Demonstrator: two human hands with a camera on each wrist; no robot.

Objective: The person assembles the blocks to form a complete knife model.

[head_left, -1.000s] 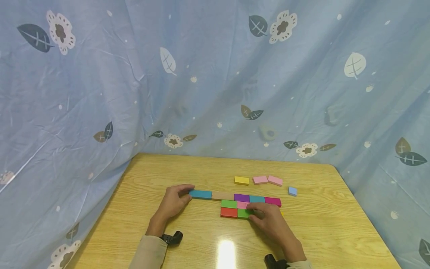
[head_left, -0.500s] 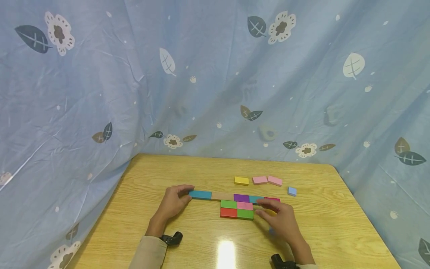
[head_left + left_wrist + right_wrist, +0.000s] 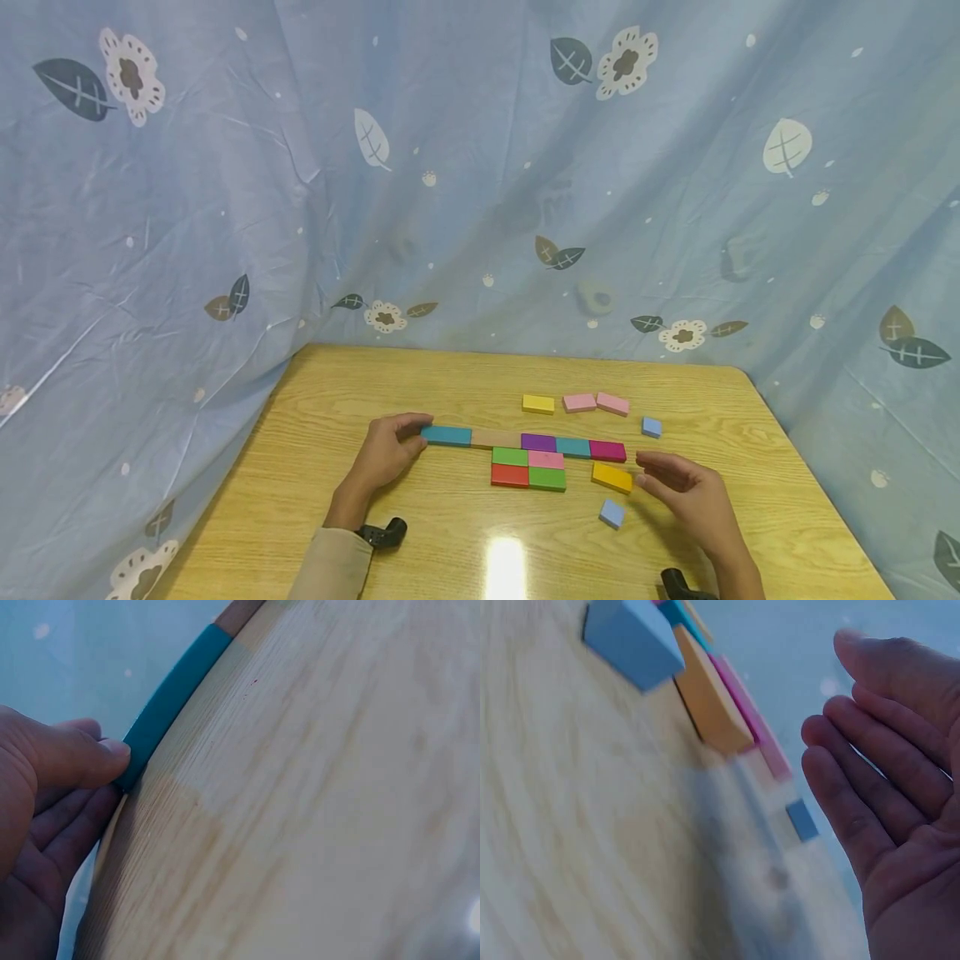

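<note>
My left hand [image 3: 390, 450] pinches the left end of a long teal block [image 3: 447, 436], thumb on the near side and fingers behind; in the left wrist view the thumb lies against the teal block [image 3: 171, 709]. A natural wood block [image 3: 496, 439], a purple block [image 3: 538, 442], a second teal block [image 3: 573, 447] and a magenta block [image 3: 607, 451] continue that row. Below it sit a green block [image 3: 510, 457], a pink block [image 3: 546, 460], a red block [image 3: 510, 475] and another green block [image 3: 547, 478]. My right hand [image 3: 692, 498] hovers with relaxed fingers beside an orange-yellow block [image 3: 612, 477], holding nothing.
A small blue block [image 3: 612, 513] lies in front of the orange-yellow one. Behind the row are a yellow block [image 3: 538, 404], two pink blocks [image 3: 580, 402] and another small blue block [image 3: 652, 427]. A blue patterned curtain [image 3: 480, 208] hangs behind the wooden table [image 3: 360, 375].
My right hand has moved right, away from the pink and green blocks, uncovering the orange-yellow and small blue blocks. The left hand stays at the teal block's end.
</note>
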